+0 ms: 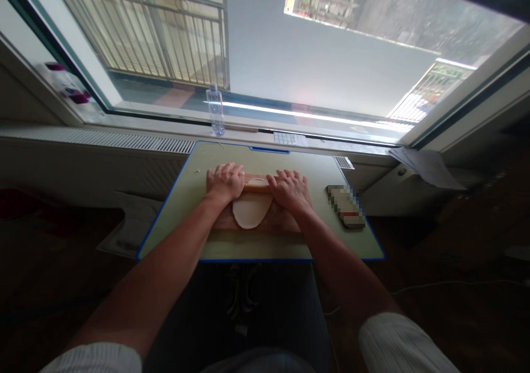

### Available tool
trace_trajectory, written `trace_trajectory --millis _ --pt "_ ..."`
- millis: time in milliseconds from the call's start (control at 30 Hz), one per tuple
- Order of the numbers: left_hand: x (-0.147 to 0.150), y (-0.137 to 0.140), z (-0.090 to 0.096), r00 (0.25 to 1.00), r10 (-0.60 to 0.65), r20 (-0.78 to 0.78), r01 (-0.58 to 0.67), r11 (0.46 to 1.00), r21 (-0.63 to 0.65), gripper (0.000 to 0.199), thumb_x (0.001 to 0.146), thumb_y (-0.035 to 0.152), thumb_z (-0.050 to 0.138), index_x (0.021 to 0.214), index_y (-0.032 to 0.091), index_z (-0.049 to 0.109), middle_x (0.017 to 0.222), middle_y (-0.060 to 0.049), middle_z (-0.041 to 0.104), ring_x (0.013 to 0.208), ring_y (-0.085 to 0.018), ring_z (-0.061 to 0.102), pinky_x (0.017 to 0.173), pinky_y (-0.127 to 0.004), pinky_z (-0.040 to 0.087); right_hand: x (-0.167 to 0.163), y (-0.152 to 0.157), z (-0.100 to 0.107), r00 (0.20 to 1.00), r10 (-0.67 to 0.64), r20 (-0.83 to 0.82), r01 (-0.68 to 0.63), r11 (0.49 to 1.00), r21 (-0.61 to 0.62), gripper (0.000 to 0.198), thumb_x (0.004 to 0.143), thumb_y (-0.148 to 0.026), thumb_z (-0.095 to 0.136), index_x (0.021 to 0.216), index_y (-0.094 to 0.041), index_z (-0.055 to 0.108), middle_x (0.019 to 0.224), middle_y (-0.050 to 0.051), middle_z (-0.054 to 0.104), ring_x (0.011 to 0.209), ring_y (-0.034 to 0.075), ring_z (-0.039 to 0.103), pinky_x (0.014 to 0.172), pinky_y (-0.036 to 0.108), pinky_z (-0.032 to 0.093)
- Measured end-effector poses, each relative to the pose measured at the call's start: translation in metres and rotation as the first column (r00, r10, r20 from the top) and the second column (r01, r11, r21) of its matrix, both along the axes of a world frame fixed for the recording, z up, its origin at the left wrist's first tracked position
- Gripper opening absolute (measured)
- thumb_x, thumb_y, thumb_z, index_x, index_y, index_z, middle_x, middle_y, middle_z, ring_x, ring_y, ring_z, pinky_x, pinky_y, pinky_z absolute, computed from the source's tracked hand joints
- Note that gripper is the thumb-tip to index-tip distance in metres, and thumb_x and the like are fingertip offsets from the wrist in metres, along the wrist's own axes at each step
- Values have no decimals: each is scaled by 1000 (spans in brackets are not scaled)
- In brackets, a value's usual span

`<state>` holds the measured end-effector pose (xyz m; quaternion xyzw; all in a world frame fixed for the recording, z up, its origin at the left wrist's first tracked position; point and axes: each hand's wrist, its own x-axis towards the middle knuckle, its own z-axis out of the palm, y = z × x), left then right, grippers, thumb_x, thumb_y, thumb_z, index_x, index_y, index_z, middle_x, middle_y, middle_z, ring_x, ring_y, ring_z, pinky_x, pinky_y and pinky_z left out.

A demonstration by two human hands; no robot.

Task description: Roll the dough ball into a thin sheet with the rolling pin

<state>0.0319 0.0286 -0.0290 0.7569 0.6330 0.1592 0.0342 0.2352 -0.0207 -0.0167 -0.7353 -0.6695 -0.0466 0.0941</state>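
Observation:
A wooden rolling pin (256, 185) lies crosswise over a sheet of pale dough (250, 211). My left hand (226, 180) presses on the pin's left end, and my right hand (290, 187) bears down on its right end. Both hands are curled over the pin, so its ends are hidden. The dough is flat and rounded at the near side, with a thin edge showing just beyond the pin. Beneath it is a reddish-brown wooden board (279, 222), partly covered by my hands.
The board rests on a small blue-edged table (169, 221). A pixelated phone-like object (346, 206) lies at the table's right. A clear plastic bottle (216, 112) stands on the window sill, and another bottle (68, 84) is at far left. Papers (426, 167) lie at right.

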Motion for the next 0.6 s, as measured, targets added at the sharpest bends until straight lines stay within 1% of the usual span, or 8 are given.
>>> trace_trajectory --millis 133,367,467,600 --pt "0 11 2 999 -10 -32 8 999 -50 52 105 44 35 144 35 69 161 -6 59 144 -33 52 121 -59 35 2 12 3 999 -11 -44 8 998 -59 61 110 -67 35 147 -28 65 154 11 63 140 35 51 117 56 37" --pt "0 22 7 998 -36 -50 30 993 -112 53 105 48 33 144 37 68 162 -5 57 144 -32 51 121 -57 37 4 25 8 996 -24 -88 12 991 -132 62 108 -66 36 150 -29 63 157 11 61 142 34 50 119 55 36" --pt "0 26 8 998 -36 -50 29 990 -135 53 105 47 33 144 37 67 162 -5 57 144 -32 51 121 -57 37 5 29 9 993 -29 -113 12 989 -146 62 108 -67 37 150 -31 63 158 9 60 144 34 49 120 55 36" --pt "1 33 7 998 -39 -48 31 987 -157 54 105 48 33 145 36 67 162 -7 57 142 -34 53 120 -60 38 7 34 9 990 -25 -140 5 989 -148 62 107 -68 37 149 -32 63 158 9 60 145 34 49 120 56 36"
